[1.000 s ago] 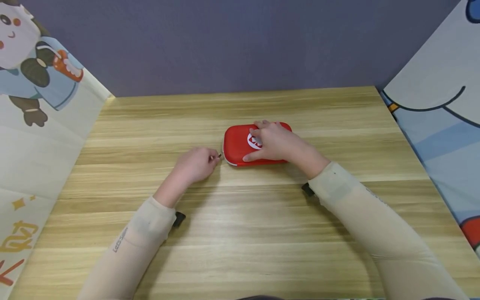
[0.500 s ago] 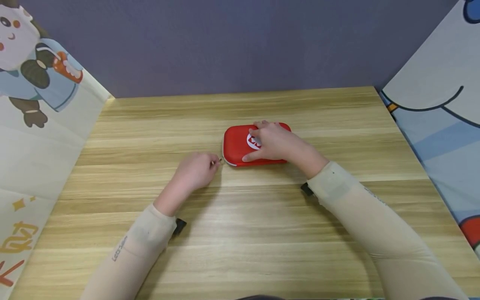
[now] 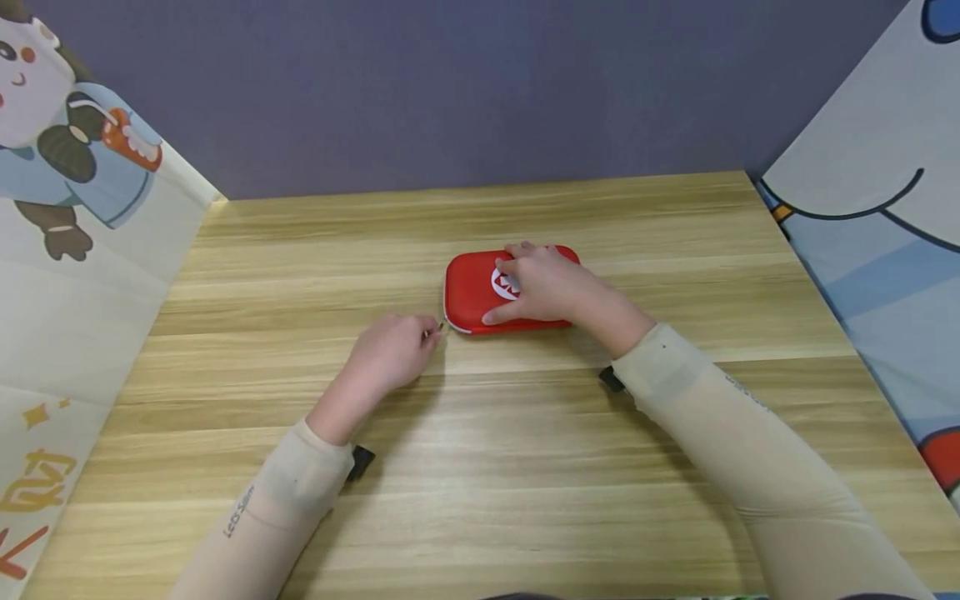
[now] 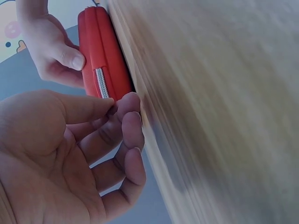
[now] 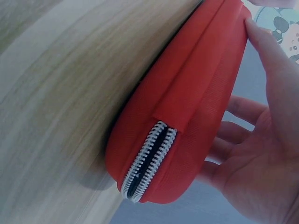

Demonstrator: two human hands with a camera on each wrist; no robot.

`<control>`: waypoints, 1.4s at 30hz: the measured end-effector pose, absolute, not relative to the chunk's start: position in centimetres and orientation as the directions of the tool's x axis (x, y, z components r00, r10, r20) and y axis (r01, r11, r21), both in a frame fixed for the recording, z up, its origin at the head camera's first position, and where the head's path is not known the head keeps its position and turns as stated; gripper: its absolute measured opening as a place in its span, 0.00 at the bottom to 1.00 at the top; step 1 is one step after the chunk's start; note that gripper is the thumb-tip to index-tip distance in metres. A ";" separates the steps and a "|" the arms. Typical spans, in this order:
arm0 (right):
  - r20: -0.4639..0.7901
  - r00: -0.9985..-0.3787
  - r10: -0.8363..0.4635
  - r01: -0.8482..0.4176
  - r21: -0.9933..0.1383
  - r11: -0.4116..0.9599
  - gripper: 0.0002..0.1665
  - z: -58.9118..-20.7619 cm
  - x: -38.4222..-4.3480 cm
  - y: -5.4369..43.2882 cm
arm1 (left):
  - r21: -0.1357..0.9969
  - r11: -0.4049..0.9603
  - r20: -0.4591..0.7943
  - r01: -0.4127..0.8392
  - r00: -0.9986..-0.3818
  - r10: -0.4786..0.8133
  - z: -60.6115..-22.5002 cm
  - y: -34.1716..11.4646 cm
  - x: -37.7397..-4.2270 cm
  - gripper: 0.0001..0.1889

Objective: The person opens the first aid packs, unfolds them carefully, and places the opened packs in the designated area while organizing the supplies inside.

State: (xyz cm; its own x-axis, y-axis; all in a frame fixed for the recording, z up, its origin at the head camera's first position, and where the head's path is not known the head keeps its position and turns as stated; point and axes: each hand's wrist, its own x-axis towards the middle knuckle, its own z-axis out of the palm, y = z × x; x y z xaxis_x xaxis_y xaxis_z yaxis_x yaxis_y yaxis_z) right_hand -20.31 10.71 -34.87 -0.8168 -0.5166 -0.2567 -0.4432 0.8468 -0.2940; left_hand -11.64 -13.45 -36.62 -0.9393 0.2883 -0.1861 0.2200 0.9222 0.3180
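Case (image 3: 468,292) lies flat on the counter (image 3: 487,467), nearer its far edge than its near one and roughly midway between the left and right edges. Left hand (image 3: 393,348) has a narrow grip, thumb and forefinger pinching the zip pull (image 3: 441,326), mostly hidden, at the case's near left corner. Right hand (image 3: 551,283) has a wide grip, thumb and fingers spread over the case's top. In the right wrist view the teeth (image 5: 156,163) at the case's right end stand parted. Working the zip looks like the step in hand; opening or closing, I cannot tell. The next move seems to call for firm right-hand pressure and a steady pull following the seam.
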 end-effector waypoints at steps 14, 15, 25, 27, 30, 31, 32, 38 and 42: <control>-0.267 -0.815 -0.515 -0.430 -0.317 0.845 0.58 -34.9 -20.3 10.7 | 0.317 0.893 -0.178 0.318 -0.906 0.385 -36.3 -13.5 -11.5 0.12; -0.270 -0.814 -0.514 -0.428 -0.318 0.846 0.58 -34.9 -20.3 10.7 | 0.317 0.890 -0.180 0.328 -0.900 0.396 -36.3 -13.5 -11.5 0.12; -0.270 -0.815 -0.514 -0.432 -0.308 0.848 0.58 -35.0 -20.3 10.7 | 0.344 0.849 -0.246 0.402 -0.834 0.494 -35.9 -12.5 -11.7 0.15; -0.270 -0.814 -0.514 -0.432 -0.309 0.847 0.58 -35.0 -20.3 10.7 | 0.344 0.847 -0.256 0.405 -0.828 0.499 -35.9 -12.2 -11.8 0.16; -0.268 -0.814 -0.516 -0.435 -0.307 0.846 0.58 -35.0 -20.3 10.8 | 0.342 0.848 -0.263 0.405 -0.825 0.500 -36.1 -11.8 -11.8 0.18; -0.267 -0.814 -0.516 -0.437 -0.305 0.846 0.58 -35.0 -20.3 10.8 | 0.340 0.849 -0.267 0.403 -0.825 0.498 -36.0 -11.7 -11.8 0.19; -0.267 -0.814 -0.516 -0.438 -0.302 0.847 0.59 -34.9 -20.3 10.9 | 0.335 0.850 -0.267 0.406 -0.825 0.499 -36.0 -11.7 -11.9 0.19; -0.266 -0.813 -0.518 -0.442 -0.297 0.846 0.58 -34.9 -20.2 10.9 | 0.339 0.862 -0.293 0.378 -0.828 0.478 -36.0 -11.7 -12.0 0.19; -0.263 -0.808 -0.528 -0.447 -0.310 0.839 0.58 -35.0 -20.2 10.9 | 0.337 0.869 -0.300 0.363 -0.833 0.465 -36.1 -11.9 -12.2 0.18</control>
